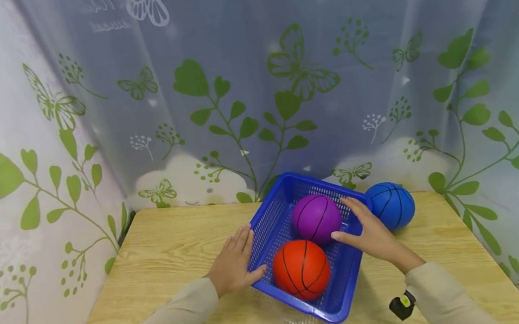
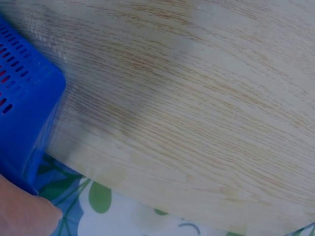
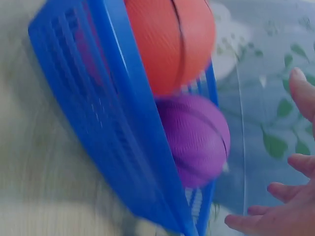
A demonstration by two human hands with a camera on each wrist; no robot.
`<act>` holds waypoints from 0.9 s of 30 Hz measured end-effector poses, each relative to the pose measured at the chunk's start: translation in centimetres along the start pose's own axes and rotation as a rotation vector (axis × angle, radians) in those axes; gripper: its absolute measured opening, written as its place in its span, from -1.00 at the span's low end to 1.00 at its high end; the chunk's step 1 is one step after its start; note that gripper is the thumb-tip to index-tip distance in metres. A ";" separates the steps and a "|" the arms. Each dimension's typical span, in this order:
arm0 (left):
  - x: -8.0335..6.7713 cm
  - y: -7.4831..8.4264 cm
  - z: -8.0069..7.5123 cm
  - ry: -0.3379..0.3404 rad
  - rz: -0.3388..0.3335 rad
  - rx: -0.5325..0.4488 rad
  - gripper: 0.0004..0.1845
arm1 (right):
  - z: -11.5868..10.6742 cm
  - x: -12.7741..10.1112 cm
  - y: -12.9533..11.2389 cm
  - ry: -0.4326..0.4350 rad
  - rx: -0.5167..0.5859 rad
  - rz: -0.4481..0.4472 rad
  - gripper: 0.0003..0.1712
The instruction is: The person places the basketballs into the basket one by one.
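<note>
A blue plastic basket [image 1: 281, 290] with slotted walls stands at an angle on the table. Inside it, an orange-red ball [image 1: 301, 270] with black lines sits at the near end and a purple ball [image 1: 317, 219] behind it. My left hand [image 1: 234, 262] lies against the basket's left side, fingers straight along the rim and thumb over the near left corner. Over the basket's right rim is my right hand [image 1: 372, 232], thumb and fingers spread, close to the purple ball. In the right wrist view that hand [image 3: 283, 211] holds nothing between its parted fingers.
A blue ball [image 1: 390, 205] rests on the table just right of the basket's far right corner. The wooden table [image 1: 177, 244] ends at a curtain [image 1: 238, 77] printed with leaves and butterflies, which also hangs along both sides. A black device [image 1: 401, 306] sits at the right wrist.
</note>
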State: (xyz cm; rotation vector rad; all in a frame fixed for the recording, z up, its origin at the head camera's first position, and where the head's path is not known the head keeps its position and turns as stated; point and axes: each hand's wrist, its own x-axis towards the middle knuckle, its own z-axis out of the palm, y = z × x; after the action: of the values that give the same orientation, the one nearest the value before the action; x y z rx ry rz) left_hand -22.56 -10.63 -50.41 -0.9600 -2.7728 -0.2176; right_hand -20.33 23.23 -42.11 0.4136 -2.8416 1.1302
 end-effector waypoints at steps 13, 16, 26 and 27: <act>0.0 -0.2 0.5 0.024 0.006 0.010 -0.10 | -6.3 0.3 5.6 0.077 -0.070 0.131 -0.02; 0.0 0.0 0.0 -0.003 -0.004 0.010 -0.10 | -6.9 0.3 6.7 0.114 -0.081 0.150 -0.01; 0.0 0.3 -0.5 -0.039 -0.009 0.027 -0.11 | -6.6 0.8 9.5 0.157 -0.033 0.255 0.03; -0.1 0.3 -0.5 -0.038 -0.009 0.026 -0.11 | -6.5 1.0 9.6 0.152 -0.018 0.282 0.05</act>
State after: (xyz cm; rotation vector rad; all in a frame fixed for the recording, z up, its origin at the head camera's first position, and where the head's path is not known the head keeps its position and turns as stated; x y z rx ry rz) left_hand -22.24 -10.56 -49.92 -0.9547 -2.8073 -0.1660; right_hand -24.13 34.10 -43.58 -0.0758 -2.8335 1.1201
